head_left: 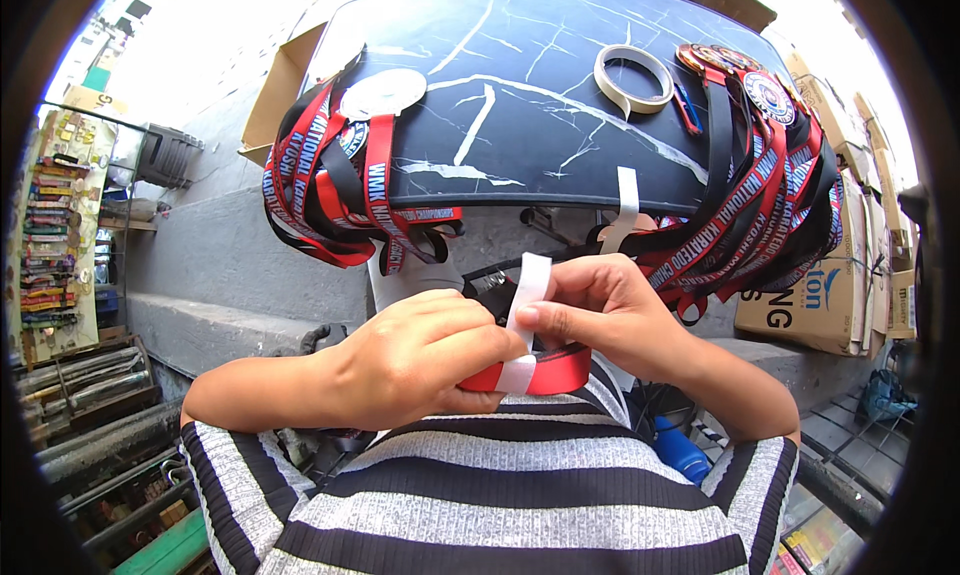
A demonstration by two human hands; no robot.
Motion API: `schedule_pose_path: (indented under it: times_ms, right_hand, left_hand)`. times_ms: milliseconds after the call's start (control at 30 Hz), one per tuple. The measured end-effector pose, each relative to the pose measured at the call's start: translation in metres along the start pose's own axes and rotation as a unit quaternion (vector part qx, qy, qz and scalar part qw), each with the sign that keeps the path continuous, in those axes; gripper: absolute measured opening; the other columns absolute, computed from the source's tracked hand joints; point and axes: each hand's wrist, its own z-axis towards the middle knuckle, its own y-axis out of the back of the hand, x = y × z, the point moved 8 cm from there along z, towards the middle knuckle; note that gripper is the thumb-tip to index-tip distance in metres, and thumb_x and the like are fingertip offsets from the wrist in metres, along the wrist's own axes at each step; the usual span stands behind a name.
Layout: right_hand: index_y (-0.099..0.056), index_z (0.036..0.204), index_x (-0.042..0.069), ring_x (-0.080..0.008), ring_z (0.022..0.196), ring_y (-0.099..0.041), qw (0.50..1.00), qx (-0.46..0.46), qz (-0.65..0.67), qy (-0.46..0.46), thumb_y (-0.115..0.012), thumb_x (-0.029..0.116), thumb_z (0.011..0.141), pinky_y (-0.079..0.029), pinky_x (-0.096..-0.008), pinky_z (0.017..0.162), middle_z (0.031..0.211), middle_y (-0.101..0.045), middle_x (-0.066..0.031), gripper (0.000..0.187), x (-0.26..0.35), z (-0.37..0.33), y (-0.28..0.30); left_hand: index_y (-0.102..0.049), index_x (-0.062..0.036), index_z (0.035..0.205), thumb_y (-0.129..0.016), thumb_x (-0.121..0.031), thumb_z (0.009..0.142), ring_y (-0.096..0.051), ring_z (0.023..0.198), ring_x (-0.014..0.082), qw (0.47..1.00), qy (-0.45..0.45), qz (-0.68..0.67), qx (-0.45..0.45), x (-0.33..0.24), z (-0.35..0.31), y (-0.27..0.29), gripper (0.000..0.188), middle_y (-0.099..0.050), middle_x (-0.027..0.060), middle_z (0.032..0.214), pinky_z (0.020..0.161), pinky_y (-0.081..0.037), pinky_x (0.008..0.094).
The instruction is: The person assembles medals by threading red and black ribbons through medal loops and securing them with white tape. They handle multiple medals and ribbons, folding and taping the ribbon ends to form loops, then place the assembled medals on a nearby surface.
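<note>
- Closely paired above a striped shirt (500,495), two bare hands work on a folded red ribbon (566,371) at the near side of a dark, white-veined table (540,145).
- The left hand (430,350), back turned up, grasps the ribbon's left part with curled fingers; how its thumb sits cannot be told.
- The right hand (605,300) pinches a white strip (533,280) between thumb and forefinger, its upper end standing free; whether its other fingers touch the ribbon cannot be told.
- A white band (516,375) crosses the ribbon between the hands, the red loop curving out to its right.
- On the tabletop, a roll of tape (651,106) lies flat, just left of a red-and-blue cutter (687,110); a pale piece of tape (626,190) hangs from the near edge.
- Medals (768,97) rest at the table's right side, and a whitish disc (383,94) at its left, lettered ribbons (755,200) draping down on both sides.
- Cardboard boxes (825,310) stand at right.
</note>
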Motion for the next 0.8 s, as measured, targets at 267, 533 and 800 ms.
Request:
schedule_pose_path:
  times_ms: [267,533,800]
  right_hand:
    - [-0.071,0.096,-0.002,0.0000,0.070,-0.055,0.992,-0.073,-0.077,0.071,-0.069,0.014,0.095,-0.042,-0.0181,0.058,0.080,-0.066,0.0019,0.017,0.012,-0.004,0.006]
    - [-0.070,0.096,-0.003,-0.0016,0.076,-0.059,0.989,-0.069,-0.105,0.083,-0.068,0.013,0.095,-0.047,-0.0184,0.064,0.084,-0.069,-0.0008,0.016,0.017,-0.006,0.006]
    - [-0.070,0.097,-0.003,-0.0015,0.076,-0.059,0.986,-0.085,-0.116,0.084,-0.068,0.011,0.095,-0.047,-0.0185,0.064,0.084,-0.068,-0.0005,0.015,0.017,-0.014,0.007]
  left_hand:
    - [-0.026,0.0064,0.137,-0.086,-0.017,0.077,-0.069,0.080,0.0254,0.956,0.210,-0.199,-0.047,0.026,-0.008,-0.004,0.088,-0.043,0.0208,0.128,0.074,-0.054,0.0334]
    - [-0.018,0.0008,0.140,-0.076,-0.016,0.087,-0.070,0.079,0.0252,0.940,0.233,-0.249,0.019,0.037,0.003,-0.016,0.080,-0.070,0.0203,0.087,0.073,-0.052,0.0299]
    - [-0.030,0.0021,0.134,-0.076,-0.014,0.088,-0.068,0.085,0.0178,0.917,0.262,-0.300,0.019,0.039,0.005,-0.021,0.067,-0.070,0.0174,0.092,0.074,-0.052,0.0265]
